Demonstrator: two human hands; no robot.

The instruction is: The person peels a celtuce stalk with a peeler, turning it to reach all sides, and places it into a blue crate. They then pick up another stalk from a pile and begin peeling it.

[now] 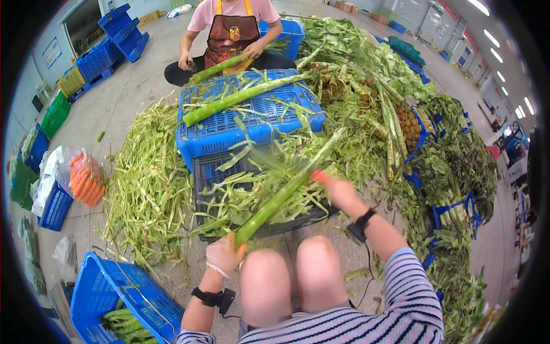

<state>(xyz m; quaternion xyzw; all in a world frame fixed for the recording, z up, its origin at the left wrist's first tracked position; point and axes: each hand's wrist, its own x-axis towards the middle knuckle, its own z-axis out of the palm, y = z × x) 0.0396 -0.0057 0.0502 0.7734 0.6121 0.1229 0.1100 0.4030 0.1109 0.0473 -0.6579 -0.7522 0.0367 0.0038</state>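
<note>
My left hand (223, 258) is closed around the lower end of a long green celtuce stem (275, 202), which slants up and away to the right. Something orange shows beside its fingers. My right hand (342, 194) grips a red-handled knife (318, 175) beside the middle of the stem; its blade is smeared by motion. Under the stem, green peelings (298, 203) cover a black crate (207, 198). Beyond it stands an upturned blue crate (240, 133) with another peeled-looking celtuce stem (246, 98) lying across it.
A person (232, 34) opposite holds another stem. Peelings (146, 178) are heaped to the left. Leafy stalks (458, 155) and cut leaves (344, 46) pile up on the right. A blue basket (94, 286) holding green stems stands near left, with bagged carrots (87, 180) farther off.
</note>
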